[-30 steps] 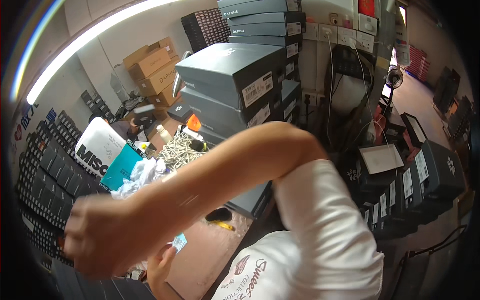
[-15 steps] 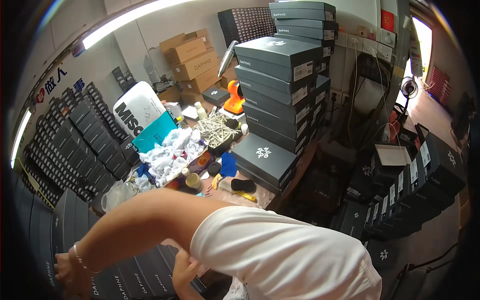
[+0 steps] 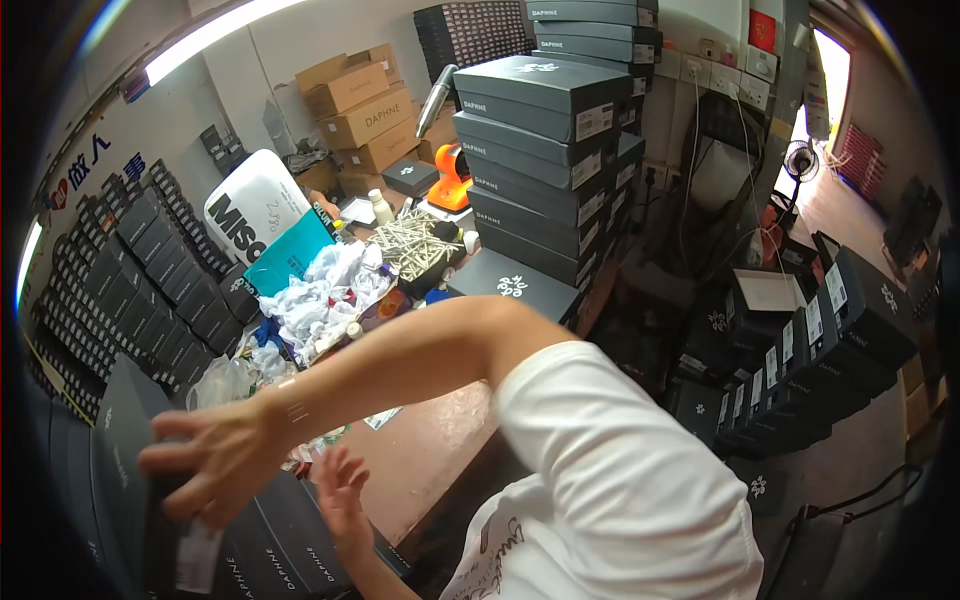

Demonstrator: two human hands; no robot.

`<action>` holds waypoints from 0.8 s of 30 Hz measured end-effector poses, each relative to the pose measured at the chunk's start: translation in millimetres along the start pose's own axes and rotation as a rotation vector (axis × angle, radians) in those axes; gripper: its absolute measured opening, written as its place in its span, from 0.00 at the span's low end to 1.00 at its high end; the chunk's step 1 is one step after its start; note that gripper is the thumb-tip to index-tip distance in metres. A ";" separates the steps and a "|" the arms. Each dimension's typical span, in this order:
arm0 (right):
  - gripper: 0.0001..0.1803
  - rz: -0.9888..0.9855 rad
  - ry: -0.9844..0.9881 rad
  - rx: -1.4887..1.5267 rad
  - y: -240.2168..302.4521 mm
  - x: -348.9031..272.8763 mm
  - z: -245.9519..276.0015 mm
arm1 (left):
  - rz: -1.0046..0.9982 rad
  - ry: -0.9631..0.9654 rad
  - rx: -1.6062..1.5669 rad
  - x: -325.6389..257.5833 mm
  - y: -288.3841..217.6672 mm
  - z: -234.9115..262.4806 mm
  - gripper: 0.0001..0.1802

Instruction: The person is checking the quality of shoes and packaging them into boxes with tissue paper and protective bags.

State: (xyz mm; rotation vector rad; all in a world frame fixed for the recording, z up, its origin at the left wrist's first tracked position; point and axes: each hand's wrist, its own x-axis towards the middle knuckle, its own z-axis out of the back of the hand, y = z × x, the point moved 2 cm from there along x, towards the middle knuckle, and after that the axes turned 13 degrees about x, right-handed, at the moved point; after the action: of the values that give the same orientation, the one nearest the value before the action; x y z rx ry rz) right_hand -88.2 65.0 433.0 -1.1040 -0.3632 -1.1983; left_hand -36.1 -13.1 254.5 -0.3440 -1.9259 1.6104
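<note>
My right arm reaches across to the left. There my right hand [image 3: 215, 455], smeared by motion, has its fingers bent over the edge of a dark grey shoebox [image 3: 125, 450] tilted on its side, with a pale label on its end. Lower and nearer the middle is my left hand [image 3: 343, 495], palm up, fingers apart, holding nothing. Just beneath both hands stands a row of similar shoeboxes [image 3: 285, 550] on edge. The bare tabletop [image 3: 430, 460] shows to the right of my left hand.
Beyond my arm lie a heap of crumpled white paper [image 3: 330, 290], a bin of pale sticks [image 3: 415, 245] and an orange tape dispenser [image 3: 450, 180]. A tall shoebox stack [image 3: 540, 150] rises behind. More boxes [image 3: 800, 360] line the right; a fan [image 3: 800, 160] stands beyond.
My right hand has come up and rightward from the lower left, with the shoebox raised from the row. My left hand has shifted slightly and its fingers have spread. The view has turned a little.
</note>
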 end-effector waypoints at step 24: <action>0.35 -2.556 0.003 1.397 171.6 -450.5 -34.6 | 0.753 -0.962 -0.297 -15.8 278.4 6.5 0.22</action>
State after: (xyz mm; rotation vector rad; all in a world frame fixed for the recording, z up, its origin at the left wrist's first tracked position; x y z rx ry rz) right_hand -121.1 279.0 0.9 1.4145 -2.4388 -1.9884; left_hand -76.2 37.3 -16.9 -0.5141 -3.0306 2.2084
